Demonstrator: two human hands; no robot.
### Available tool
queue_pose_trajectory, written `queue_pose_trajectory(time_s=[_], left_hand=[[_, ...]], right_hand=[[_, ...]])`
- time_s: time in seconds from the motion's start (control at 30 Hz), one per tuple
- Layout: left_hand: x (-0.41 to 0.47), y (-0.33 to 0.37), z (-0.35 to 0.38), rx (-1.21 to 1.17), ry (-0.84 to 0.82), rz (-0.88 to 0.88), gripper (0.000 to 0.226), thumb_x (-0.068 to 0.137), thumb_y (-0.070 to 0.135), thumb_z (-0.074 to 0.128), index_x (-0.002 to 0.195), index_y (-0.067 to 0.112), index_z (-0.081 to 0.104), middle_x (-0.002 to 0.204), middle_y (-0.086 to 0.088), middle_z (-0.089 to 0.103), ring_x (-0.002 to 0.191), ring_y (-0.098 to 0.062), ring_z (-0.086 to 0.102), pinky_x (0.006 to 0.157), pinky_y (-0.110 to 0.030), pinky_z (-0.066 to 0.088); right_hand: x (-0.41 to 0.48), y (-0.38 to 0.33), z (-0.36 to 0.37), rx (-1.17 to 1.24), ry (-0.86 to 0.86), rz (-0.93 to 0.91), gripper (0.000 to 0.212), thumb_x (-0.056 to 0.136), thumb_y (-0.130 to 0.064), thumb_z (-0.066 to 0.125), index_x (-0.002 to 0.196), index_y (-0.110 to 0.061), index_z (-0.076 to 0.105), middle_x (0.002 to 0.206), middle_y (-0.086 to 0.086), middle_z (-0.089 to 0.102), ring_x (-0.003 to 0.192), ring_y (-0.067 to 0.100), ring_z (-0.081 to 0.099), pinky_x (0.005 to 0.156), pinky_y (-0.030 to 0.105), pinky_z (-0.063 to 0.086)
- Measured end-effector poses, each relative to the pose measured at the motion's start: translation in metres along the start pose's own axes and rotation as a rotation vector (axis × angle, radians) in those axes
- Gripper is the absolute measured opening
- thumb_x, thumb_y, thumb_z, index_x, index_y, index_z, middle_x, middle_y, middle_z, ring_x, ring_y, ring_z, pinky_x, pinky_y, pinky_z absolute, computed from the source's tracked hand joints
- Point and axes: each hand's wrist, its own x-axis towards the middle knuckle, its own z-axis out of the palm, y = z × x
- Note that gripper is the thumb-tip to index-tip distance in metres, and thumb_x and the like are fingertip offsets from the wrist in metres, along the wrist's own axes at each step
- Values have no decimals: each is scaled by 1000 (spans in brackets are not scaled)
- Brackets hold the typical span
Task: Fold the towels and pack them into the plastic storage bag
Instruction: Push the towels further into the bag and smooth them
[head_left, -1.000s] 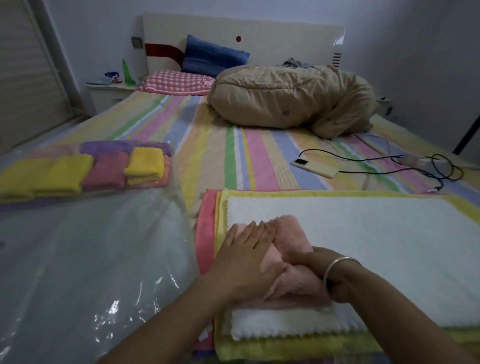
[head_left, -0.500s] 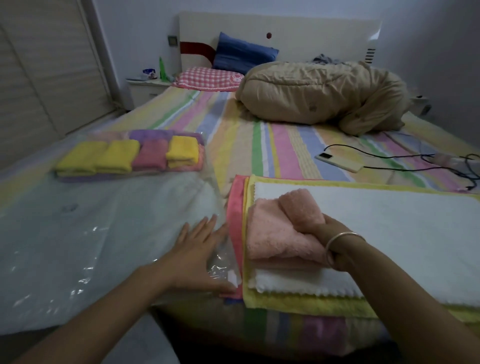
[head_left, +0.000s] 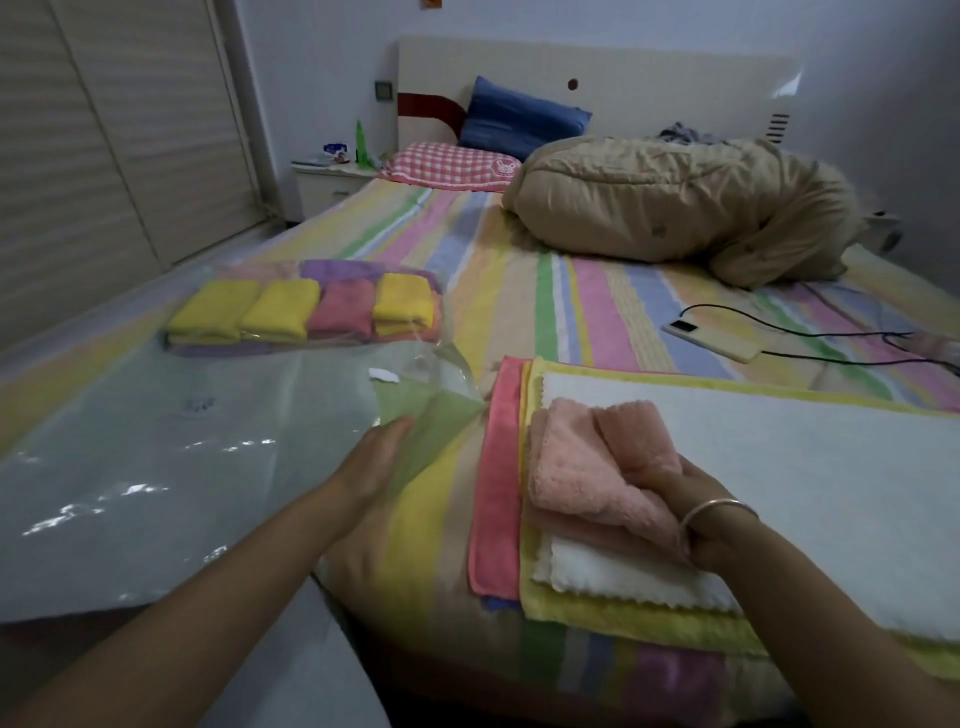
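Bedroom, mid-pack: your R hand (head_left: 696, 514) clamps the folded pink towel (head_left: 582, 467), fingers curled round its near right corner. The bundle rests on the white towel (head_left: 779, 457), which tops a flat stack w/ a yellow towel (head_left: 597, 616) and a coral towel (head_left: 493, 493) beneath, at the near edge of the striped bed (head_left: 571, 312). Your L hand (head_left: 371, 462) reaches fwd to the mouth of the plastic storage bag (head_left: 156, 457), just beside the stack. Its fingers look straight and together, tips slid under the clear film, though blur and the film make a pinch hard to rule out. At the far end of the bag, a row of packed towels (head_left: 306, 312), yellow and pink, is already inside. Handling, as a judgement: the towel is light, soft and plush, w/ no risk of breakage. The fold is loose, though, and will prob. spring open if taken by one layer, so grip across all layers at the folded edge, palm under if poss. The bag is thin, slick and floppy, and its mouth will likely collapse w/o a hand holding it up, so lift the top sheet near the opening's edge. R wrist, w/ a bangle (head_left: 717, 506), bends inward, forearm entering from lower right; L forearm runs diagonally from lower left, palm down.
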Motion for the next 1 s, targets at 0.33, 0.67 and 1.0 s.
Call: queue_pose_trajectory(time_s=[0.33,0.67,1.0], left_hand=[[17,-3,70,685,-450,260,87,82,52,56,154,21,19,158,-1,26,146,-16,24,119,-32,20],[-2,-25,-33,1374,-597,291,115,73,59,72,152,35,-9,162,2,-14,147,-14,-17,120,-32,-5],[-14,0,-59,1102,-408,414,32,77,47,59,102,32,72,105,15,69,100,-3,62,88,-28,49]], right_hand=[[-1,-7,-23,152,41,-33,28,84,-10,64,112,-9,63,97,21,68,87,36,64,74,44,54],[-9,12,-34,53,-1,-22,33,82,-13,66,115,-10,62,96,20,68,87,37,64,68,36,51],[-29,5,-28,255,-250,-23,91,23,-30,91,107,-9,64,87,18,73,70,29,70,54,36,57]])
